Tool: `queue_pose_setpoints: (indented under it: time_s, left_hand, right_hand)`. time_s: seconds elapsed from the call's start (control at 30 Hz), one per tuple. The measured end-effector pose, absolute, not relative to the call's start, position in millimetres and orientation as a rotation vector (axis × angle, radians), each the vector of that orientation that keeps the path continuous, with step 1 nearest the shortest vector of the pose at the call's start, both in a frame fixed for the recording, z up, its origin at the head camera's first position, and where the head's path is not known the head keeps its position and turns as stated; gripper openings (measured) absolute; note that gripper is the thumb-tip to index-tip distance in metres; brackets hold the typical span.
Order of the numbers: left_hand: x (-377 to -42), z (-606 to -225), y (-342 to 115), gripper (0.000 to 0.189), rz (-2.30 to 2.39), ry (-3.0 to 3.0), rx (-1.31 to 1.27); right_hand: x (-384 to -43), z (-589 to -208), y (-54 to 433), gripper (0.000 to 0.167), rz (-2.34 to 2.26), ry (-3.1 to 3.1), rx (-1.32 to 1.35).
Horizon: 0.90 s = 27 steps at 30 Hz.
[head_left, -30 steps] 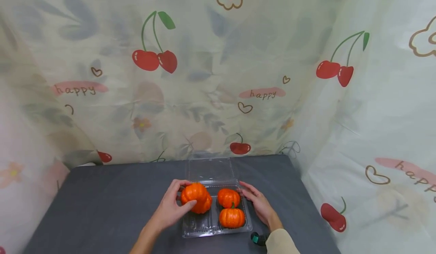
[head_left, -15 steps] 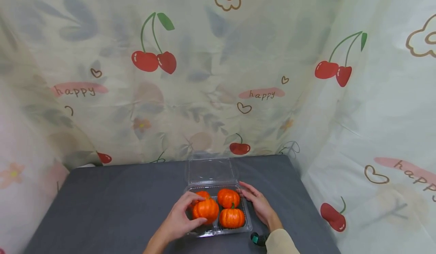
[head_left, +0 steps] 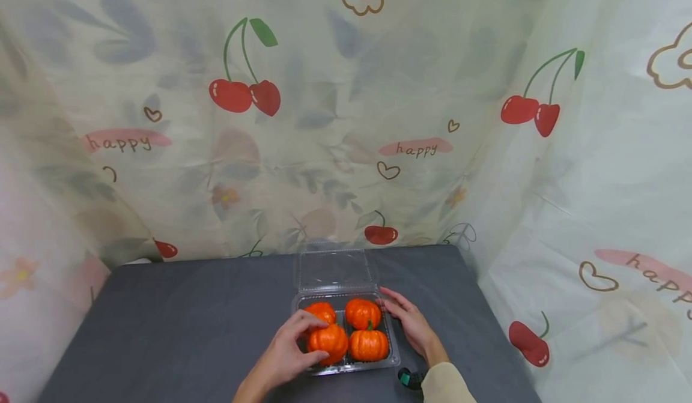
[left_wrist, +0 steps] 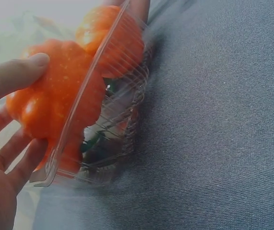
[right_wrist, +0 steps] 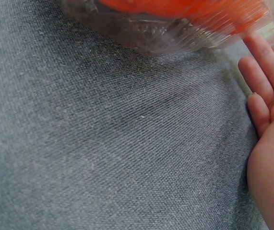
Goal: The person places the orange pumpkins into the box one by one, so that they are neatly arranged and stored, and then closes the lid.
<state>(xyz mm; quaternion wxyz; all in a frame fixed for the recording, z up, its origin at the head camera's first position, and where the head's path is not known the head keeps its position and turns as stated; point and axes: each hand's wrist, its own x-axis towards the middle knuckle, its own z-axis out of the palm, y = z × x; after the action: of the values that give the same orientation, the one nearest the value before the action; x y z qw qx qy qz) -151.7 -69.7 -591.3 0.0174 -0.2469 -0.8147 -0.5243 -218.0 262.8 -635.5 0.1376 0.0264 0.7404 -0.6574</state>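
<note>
My left hand point(head_left: 285, 348) holds a small orange pumpkin point(head_left: 331, 344) between thumb and fingers. This pumpkin sits in the front-left part of a clear plastic clamshell box point(head_left: 373, 366). In the left wrist view the pumpkin point(left_wrist: 60, 93) rises above the box's rim, and the thumb presses on its side. Behind it lies another pumpkin point(head_left: 320, 312), partly hidden by the fingers. On the right side of the box are a back pumpkin point(head_left: 362, 313) and a front pumpkin point(head_left: 369, 346). My right hand point(head_left: 413, 329) rests along the box's right edge, its fingers extended.
The box's transparent lid point(head_left: 334, 269) is folded back toward the curtain. A grey cloth point(head_left: 200, 325) covers the table. Patterned curtains point(head_left: 324, 121) enclose the back and sides. A black strap with a green patch point(head_left: 409, 379) is at the right wrist.
My left hand has moved the pumpkin toward the front and slightly right, down into the front-left part of the box. The back-left pumpkin has come into view. The right hand stays in place.
</note>
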Motion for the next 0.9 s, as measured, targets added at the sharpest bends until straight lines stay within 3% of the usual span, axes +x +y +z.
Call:
queue_pose_setpoints:
  time_s: [0.57,0.9]
  left_hand:
    - [-149.4,-591.8,-70.5,0.038,-1.623,-2.513,-0.666]
    - [-179.2,-581.0,-94.5,0.030,-1.771,-2.434,-0.153]
  right_hand:
    - [-218.4,-635.9,259.9,0.053,-1.898,2.122,0.065]
    - [-219.5,-636.0,260.1,0.053,-1.871,2.179,0.101]
